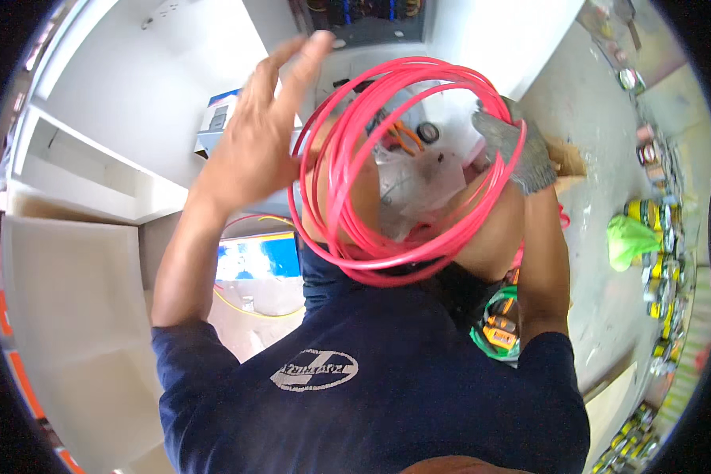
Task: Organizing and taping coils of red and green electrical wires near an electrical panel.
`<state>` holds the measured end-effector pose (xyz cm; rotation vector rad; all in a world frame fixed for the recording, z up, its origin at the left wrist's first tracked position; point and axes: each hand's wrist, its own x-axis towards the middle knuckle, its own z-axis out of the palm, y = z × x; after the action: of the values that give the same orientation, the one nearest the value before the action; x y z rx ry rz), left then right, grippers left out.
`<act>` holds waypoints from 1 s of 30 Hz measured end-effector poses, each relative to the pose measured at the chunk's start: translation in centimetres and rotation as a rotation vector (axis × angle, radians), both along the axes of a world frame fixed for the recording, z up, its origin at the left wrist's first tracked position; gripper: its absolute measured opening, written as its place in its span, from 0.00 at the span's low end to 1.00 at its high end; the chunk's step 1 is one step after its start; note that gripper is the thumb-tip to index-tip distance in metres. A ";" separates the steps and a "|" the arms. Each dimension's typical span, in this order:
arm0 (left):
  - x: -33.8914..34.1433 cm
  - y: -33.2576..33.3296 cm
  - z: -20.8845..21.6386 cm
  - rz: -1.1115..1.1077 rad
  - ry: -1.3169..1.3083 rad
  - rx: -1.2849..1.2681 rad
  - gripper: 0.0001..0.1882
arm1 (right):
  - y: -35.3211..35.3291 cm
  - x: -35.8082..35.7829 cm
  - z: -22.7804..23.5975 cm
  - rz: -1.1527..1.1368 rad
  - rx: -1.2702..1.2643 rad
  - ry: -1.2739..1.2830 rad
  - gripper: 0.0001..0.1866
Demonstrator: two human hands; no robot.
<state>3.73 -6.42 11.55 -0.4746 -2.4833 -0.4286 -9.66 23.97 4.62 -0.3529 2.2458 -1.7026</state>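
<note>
Your right grip, in a grey knit glove, clasps the right side of a pinkish-red cable coil raised over your bent legs. Your bare left grip has its fingers extended beside the coil's left edge; you can't tell whether they touch.

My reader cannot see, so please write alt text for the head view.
A gloved right hand holds a coil of pink-red cable; the bare left hand is raised, open, beside it. An orange-handled tool shows through the coil.
</note>
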 end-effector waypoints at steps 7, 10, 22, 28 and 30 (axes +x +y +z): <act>-0.2 -2.2 -11.4 -0.163 -0.648 1.636 0.11 | -0.8 1.1 1.0 -0.050 0.288 0.348 0.17; -0.2 0.8 -14.1 -0.085 -0.109 1.897 0.21 | -0.4 3.0 0.7 -0.115 0.141 0.167 0.14; 0.9 -0.3 -1.5 -0.037 -0.294 0.554 0.54 | -2.2 4.0 3.8 -0.152 0.517 0.458 0.15; -3.8 7.5 6.0 -0.303 0.060 0.047 0.16 | -3.6 3.9 8.5 0.019 0.493 0.902 0.09; -8.4 7.2 7.4 -0.232 -0.431 0.088 0.11 | -3.8 4.0 11.3 -0.003 0.607 1.000 0.12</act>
<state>-4.72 0.75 19.00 -0.6995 -2.8124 -0.8029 -5.63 20.20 15.96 -1.2315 3.2529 -0.7741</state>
